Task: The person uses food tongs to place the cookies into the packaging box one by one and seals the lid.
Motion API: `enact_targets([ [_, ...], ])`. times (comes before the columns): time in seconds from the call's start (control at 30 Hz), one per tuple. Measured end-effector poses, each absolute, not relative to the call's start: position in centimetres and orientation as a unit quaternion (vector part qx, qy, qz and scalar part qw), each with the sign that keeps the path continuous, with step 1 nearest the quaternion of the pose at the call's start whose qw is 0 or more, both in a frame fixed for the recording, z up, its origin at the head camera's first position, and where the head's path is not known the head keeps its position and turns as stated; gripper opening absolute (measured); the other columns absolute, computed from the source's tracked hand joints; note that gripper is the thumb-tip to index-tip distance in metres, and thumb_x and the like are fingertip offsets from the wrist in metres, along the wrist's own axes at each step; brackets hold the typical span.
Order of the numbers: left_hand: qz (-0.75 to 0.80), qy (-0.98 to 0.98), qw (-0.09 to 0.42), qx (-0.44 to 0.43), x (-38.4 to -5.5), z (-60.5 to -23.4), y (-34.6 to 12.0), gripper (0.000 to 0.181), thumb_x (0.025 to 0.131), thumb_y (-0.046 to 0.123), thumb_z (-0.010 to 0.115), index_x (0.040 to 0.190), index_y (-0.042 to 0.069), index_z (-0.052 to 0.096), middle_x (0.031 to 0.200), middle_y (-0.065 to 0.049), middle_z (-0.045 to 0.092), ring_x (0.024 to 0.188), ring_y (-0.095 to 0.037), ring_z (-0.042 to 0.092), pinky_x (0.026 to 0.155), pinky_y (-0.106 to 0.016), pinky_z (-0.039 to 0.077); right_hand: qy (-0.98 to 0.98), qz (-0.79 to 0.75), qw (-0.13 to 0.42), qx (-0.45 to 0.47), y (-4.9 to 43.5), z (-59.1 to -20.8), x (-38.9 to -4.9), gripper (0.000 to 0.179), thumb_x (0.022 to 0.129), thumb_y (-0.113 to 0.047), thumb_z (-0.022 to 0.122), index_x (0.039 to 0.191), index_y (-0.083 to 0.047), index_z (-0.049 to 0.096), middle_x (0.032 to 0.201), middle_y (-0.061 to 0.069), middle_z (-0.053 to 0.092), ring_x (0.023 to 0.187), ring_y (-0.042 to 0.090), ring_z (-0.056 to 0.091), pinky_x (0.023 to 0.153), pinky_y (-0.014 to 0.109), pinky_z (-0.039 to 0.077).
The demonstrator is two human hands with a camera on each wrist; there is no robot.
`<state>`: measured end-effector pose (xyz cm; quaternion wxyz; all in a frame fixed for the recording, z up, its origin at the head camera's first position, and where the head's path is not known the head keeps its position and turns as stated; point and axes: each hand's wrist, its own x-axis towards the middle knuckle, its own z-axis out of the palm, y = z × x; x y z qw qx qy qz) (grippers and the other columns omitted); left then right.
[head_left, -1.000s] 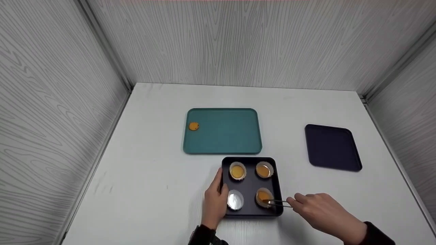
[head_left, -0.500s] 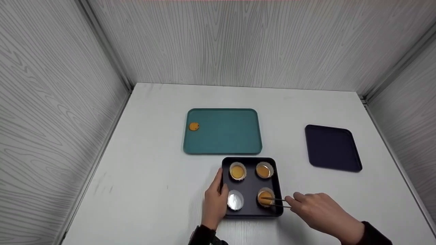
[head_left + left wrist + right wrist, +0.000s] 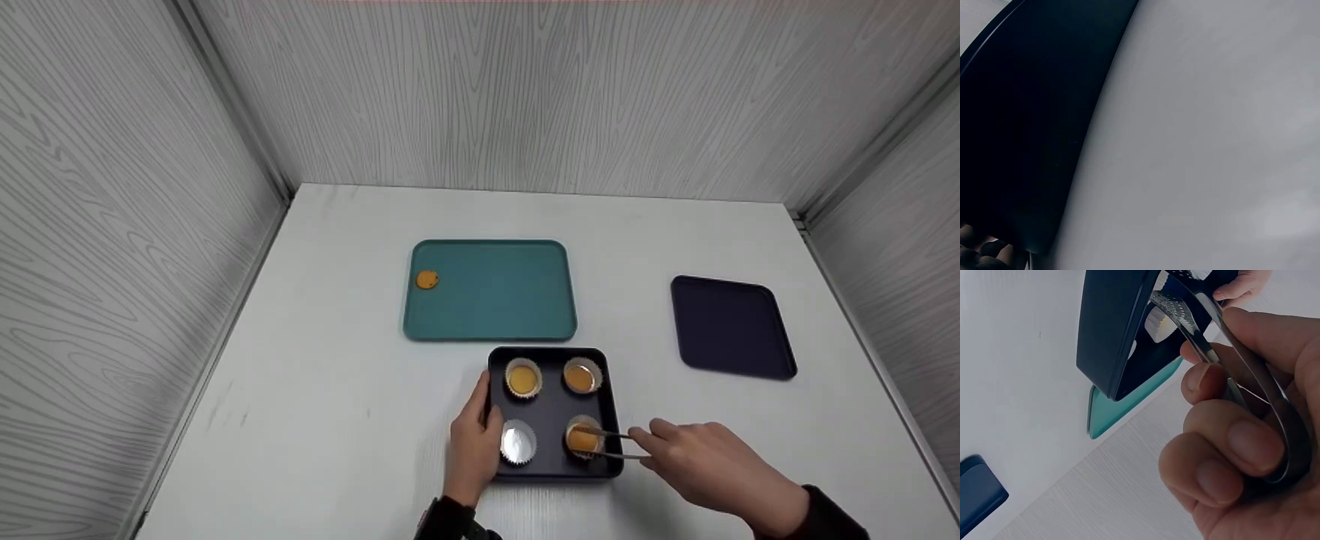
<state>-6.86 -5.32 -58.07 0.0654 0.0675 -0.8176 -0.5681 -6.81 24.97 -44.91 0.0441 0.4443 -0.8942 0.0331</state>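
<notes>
My right hand (image 3: pixel 697 465) grips metal tongs (image 3: pixel 1280 416), thumb on one arm and fingers curled round the other. In the head view the tong tips are spread over an orange-brown round cookie (image 3: pixel 582 439) in the near right paper cup; whether they touch it I cannot tell. My left hand (image 3: pixel 474 450) holds the left side of a dark square baking pan (image 3: pixel 551 409), its thumb at the rim. Two far paper cups hold a yellow round piece (image 3: pixel 523 380) and an orange-brown one (image 3: pixel 579 378). The near left paper cup (image 3: pixel 518 442) shows only its shiny inside.
Behind the pan lies a teal tray (image 3: pixel 495 292) with one cookie (image 3: pixel 427 280) at its left end. A flat dark tray (image 3: pixel 733 326) lies to the right. Grey wood-grain panels (image 3: pixel 480 97) wall in the white table (image 3: pixel 322 390) on its back and sides.
The tongs have gone from nearly closed to spread, and the cookie between them now lies lower and flatter in its cup. My left hand and the pan stay put.
</notes>
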Motion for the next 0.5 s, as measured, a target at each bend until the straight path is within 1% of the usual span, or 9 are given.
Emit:
enact_targets([
  [0.1, -0.569, -0.817, 0.067, 0.064, -6.9, -58.1, -5.3, 0.055, 0.105, 0.015, 0.052, 0.159, 0.017, 0.041, 0.158, 0.005, 0.044, 0.136, -0.010, 0.049, 0.103, -0.035, 0.047, -0.895, 0.042, 0.051, 0.442, 25.1, -44.7, -6.9, 0.033, 0.083, -0.019, 0.084, 0.112, -0.011, 0.071, 0.075, -0.008, 0.051, 0.049, 0.001, 0.036, 0.041, 0.022, 0.030],
  [0.17, -0.571, -0.816, 0.067, 0.062, -7.0, -58.0, -5.3, 0.055, 0.105, 0.014, 0.052, 0.159, 0.016, 0.041, 0.158, 0.004, 0.044, 0.142, -0.011, 0.042, 0.108, -0.038, 0.045, -0.893, 0.049, 0.057, 0.443, 25.1, -44.5, -7.1, 0.034, 0.083, -0.019, 0.084, 0.113, -0.011, 0.070, 0.075, -0.008, 0.050, 0.049, 0.000, 0.034, 0.041, 0.022, 0.030],
  [0.5, -0.566, -0.819, 0.070, 0.058, -7.0, -58.0, -5.4, 0.055, 0.105, 0.014, 0.052, 0.159, 0.015, 0.040, 0.158, 0.003, 0.043, 0.143, -0.011, 0.040, 0.111, -0.039, 0.043, -0.882, 0.071, 0.098, 0.456, 25.2, -44.1, -8.1, 0.040, 0.078, -0.014, 0.086, 0.114, -0.010, 0.070, 0.076, -0.008, 0.050, 0.047, -0.001, 0.032, 0.041, 0.020, 0.029],
])
